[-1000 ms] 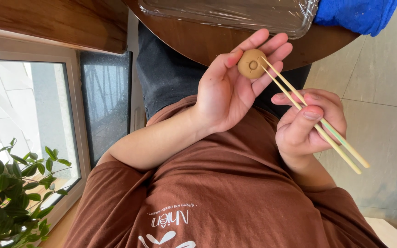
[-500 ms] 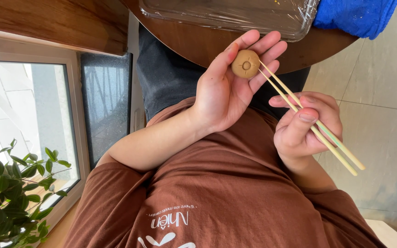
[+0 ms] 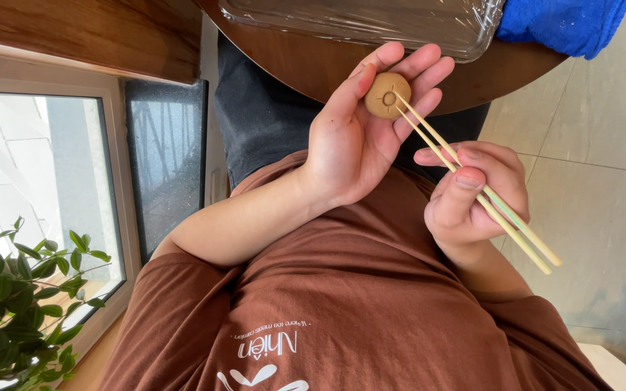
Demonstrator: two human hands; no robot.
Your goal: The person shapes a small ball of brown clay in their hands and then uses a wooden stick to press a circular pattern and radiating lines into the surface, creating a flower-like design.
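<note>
L hand (image 3: pixel 353 141) is cupping the dough ball (image 3: pixel 387 95) just below the table (image 3: pixel 313 69) edge, lifted closer than before, while R hand (image 3: pixel 472 195) is pinching chopsticks (image 3: pixel 472 185), tips pressing grooves in it.

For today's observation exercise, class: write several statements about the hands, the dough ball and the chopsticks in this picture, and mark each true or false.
1. The left hand holds a round tan dough ball at its fingers. True.
2. The right hand holds a metal spoon. False: it holds a pair of pale chopsticks.
3. The chopstick tips touch the ball. True.
4. The ball rests on the round wooden table. False: it is held up in the hand, off the table.
5. A blue cloth lies at the table's edge. True.
6. The person wears a white shirt. False: the shirt is brown.
</note>
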